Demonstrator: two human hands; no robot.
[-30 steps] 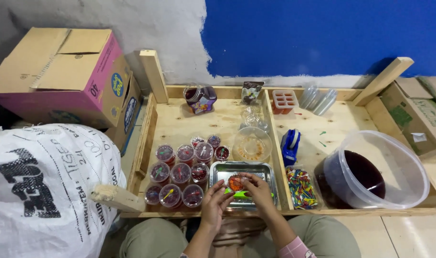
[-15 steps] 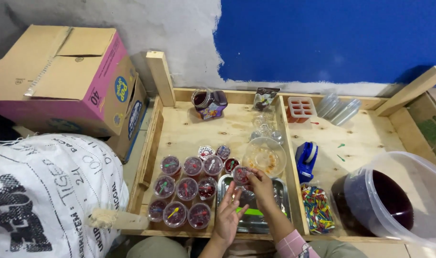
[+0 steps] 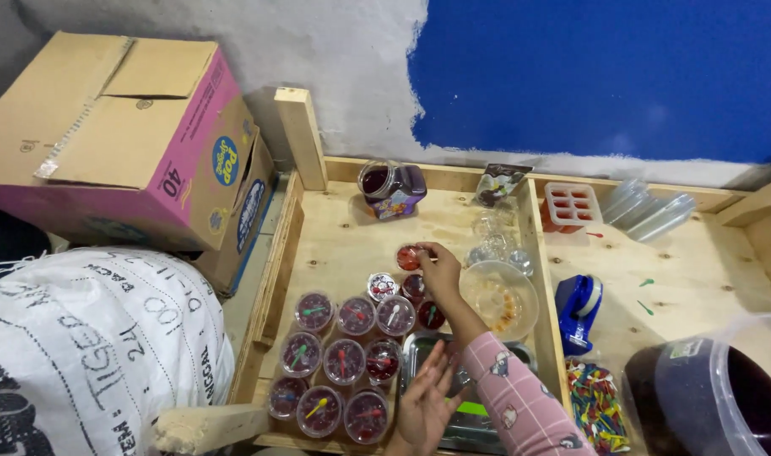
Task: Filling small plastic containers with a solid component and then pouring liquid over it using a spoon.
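My right hand (image 3: 440,272) reaches forward over the wooden tray (image 3: 343,232), shut on a small lidded cup of red jelly (image 3: 409,257) at the far end of a cluster. That cluster holds several small sealed cups (image 3: 343,355) with red filling and coloured spoons, standing in rows on the left part of the tray. My left hand (image 3: 423,404) hovers with fingers apart above a metal tray (image 3: 415,350) near the front edge. It holds nothing.
A clear bowl (image 3: 499,300) sits right of the cups, a jar of red liquid (image 3: 391,190) behind. Farther right are a blue tape dispenser (image 3: 578,308), a bag of coloured spoons (image 3: 600,405), a big tub (image 3: 714,397), a red mould (image 3: 569,205). A cardboard box (image 3: 132,143) and white sack (image 3: 81,355) stand left.
My right hand lifted a jelly cup off the metal tray and carried it forward to the far end of the cup cluster. The left hand stayed over the metal tray.
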